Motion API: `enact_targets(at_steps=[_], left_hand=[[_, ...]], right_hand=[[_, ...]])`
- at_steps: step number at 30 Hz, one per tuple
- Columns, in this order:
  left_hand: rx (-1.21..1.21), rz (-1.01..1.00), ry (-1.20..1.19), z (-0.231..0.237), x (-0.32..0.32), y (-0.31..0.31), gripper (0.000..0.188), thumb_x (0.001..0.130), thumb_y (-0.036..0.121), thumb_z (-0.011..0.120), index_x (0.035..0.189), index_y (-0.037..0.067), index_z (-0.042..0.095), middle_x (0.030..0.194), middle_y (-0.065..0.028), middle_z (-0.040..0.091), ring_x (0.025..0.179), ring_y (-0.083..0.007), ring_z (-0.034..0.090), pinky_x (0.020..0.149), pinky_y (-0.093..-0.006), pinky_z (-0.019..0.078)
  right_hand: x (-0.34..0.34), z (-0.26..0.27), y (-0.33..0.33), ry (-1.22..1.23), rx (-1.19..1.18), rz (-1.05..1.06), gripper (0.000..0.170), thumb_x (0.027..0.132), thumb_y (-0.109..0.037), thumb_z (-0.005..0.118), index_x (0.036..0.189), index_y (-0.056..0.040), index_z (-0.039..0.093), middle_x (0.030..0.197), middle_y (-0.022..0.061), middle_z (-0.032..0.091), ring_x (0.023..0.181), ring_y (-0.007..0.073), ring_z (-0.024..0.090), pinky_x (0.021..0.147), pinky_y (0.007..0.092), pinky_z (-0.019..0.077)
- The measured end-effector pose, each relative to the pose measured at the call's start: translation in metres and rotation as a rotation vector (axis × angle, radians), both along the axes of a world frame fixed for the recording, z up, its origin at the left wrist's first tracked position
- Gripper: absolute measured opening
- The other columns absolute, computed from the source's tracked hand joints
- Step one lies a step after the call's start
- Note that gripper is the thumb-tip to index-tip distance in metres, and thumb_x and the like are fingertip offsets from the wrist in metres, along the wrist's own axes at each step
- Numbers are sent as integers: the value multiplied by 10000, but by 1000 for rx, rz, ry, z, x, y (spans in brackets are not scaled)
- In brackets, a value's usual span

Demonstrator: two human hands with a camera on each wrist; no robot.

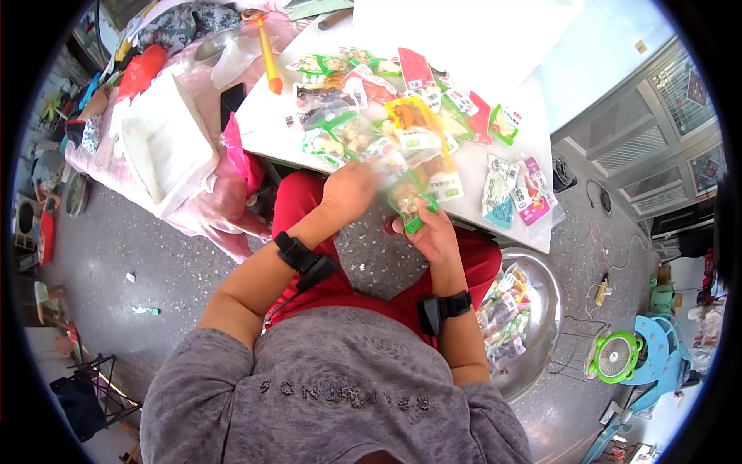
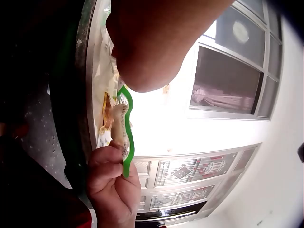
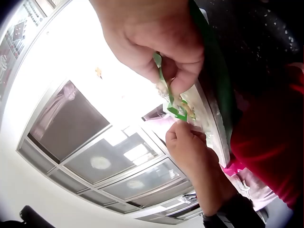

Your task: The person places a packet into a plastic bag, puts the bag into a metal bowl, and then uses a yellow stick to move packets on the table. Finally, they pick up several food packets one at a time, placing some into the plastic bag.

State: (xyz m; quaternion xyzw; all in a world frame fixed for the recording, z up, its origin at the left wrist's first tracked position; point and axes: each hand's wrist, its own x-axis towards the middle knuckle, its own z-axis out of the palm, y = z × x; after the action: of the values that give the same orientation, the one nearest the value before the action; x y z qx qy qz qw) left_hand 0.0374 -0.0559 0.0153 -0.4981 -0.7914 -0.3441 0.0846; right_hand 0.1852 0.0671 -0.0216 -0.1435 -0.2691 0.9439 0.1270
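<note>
A small clear snack packet with a green border point(image 1: 408, 199) is held up over the table's front edge, pale pieces showing inside. My right hand point(image 1: 434, 234) pinches its lower end between thumb and fingers. At the opposite end, my left hand point(image 1: 349, 191) has its fingers curled at the packet's corner. The right wrist view shows those left fingertips point(image 3: 179, 127) right at the green edge, with the right hand point(image 3: 156, 38) gripping from above. Just beyond lie a yellow-bordered packet point(image 1: 417, 116) and another green-bordered packet point(image 1: 352, 131).
Several more packets cover the white table point(image 1: 267, 127), including a white one point(image 1: 501, 185) and a pink one point(image 1: 533, 193) at its right corner. A metal basin point(image 1: 545, 309) with packets stands on the floor at right. A white foam box point(image 1: 166, 143) sits at left.
</note>
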Motion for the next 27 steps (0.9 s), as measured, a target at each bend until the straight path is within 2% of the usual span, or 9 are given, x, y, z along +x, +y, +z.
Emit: enact_targets(at_steps=[7,10,15,19,22,27], left_hand=[[-111,52,1,6,6,-3,62,709,108,511,710,49,493,683,-113,500,640,-300,507,559,-378,420],[-31,-13,12,9,4,-6,59,710,110,510,715,52,500,684,-114,501,651,-298,509,564,-377,422],[-75,36,-83,-5,4,-1,82,732,137,495,726,55,508,687,-118,501,663,-296,512,573,-380,424],[-97,-28,4,5,5,-5,102,743,156,488,733,55,505,692,-123,501,667,-297,512,575,-384,424],[-108,22,-86,3,5,-7,99,743,154,489,732,57,500,693,-123,501,664,-298,512,572,-387,423],[-139,-21,33,14,11,-7,100,740,147,481,712,51,487,681,-126,494,645,-309,510,556,-391,424]], right_hand=[[1,-1,5,8,-30,70,285,763,-45,520,1043,-33,470,1013,86,527,872,188,541,692,310,465],[9,0,14,39,-41,68,300,754,-39,523,1049,-32,467,1018,93,525,886,205,538,707,328,463],[9,-4,20,58,-21,96,322,746,-40,528,1060,-29,458,1020,99,524,905,224,534,717,369,462],[4,-7,20,64,-17,109,317,746,-50,533,1054,-39,460,1020,92,525,903,212,532,705,360,460],[9,-3,21,53,-26,130,305,751,-56,530,1049,-50,463,1012,84,529,892,200,534,691,343,459],[5,-3,22,19,-81,94,293,758,-65,523,1044,-56,458,954,69,546,817,189,549,632,329,461]])
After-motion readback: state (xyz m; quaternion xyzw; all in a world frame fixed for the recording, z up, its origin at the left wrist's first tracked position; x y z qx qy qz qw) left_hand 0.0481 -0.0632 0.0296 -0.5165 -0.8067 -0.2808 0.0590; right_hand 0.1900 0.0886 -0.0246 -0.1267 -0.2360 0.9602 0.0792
